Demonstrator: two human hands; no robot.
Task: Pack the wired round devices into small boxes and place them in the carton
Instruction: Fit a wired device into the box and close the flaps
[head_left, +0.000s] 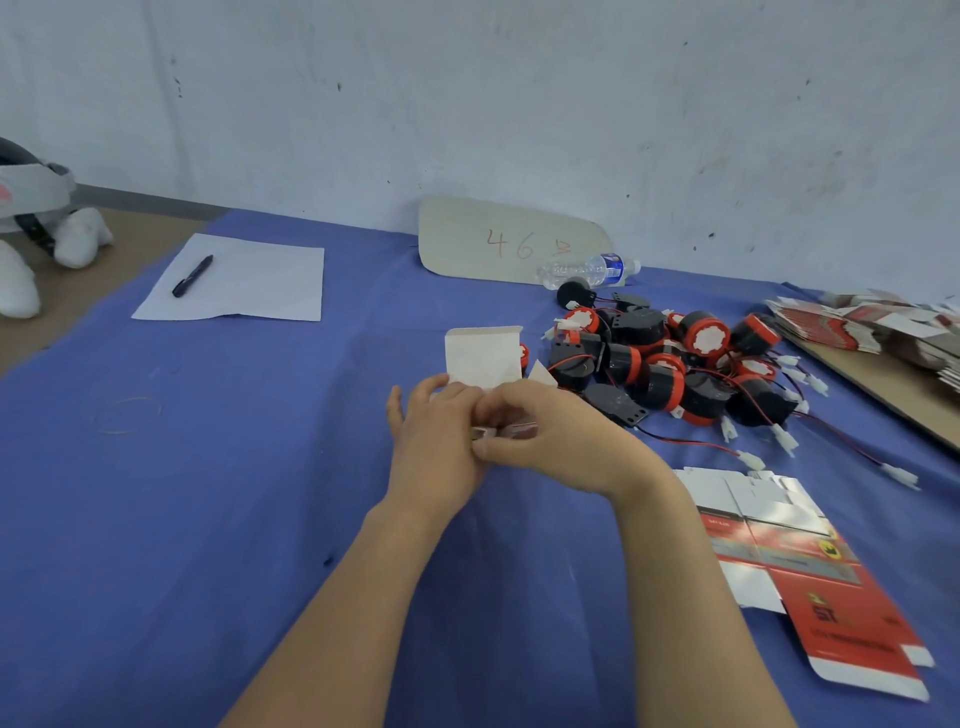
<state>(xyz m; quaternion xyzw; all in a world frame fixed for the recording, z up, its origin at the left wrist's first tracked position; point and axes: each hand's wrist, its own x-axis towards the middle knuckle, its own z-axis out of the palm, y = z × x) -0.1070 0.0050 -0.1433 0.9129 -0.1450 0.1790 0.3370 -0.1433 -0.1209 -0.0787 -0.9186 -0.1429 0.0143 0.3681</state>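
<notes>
A person's 2 bare forearms reach forward over a surface (260, 467) covered in blue cloth, and the hands meet just left of a pile of wired round devices (670, 358). The devices are black drums with red bands and red-rimmed white faces, heaped together. Thin red and black wires ending in white plugs trail from the pile's near right side.

Between the hands is a small box (483, 358). Its white lid flap stands open and upright, almost touching the pile's left edge. The right hand (550, 436) grips the box body, fingers curled over the top and thumb pressed against the near side. The left hand (436, 431) lies against the box's left side with its fingers reaching to the base of the flap and the little finger spread away. The right hand covers part of them, so it cannot be told whether they curl round the box.

Nearer than the pile, flattened red and white box blanks (800, 561) lie overlapping. To the pile's right, more flat blanks (872, 322) are stacked on a brown board. Just behind the pile lies a clear water bottle (587, 270) on its side, in front of a cardboard sign (514, 241) marked 46. Far to the pile's left, a black pen (192, 275) rests on a white sheet of paper (249, 291).
</notes>
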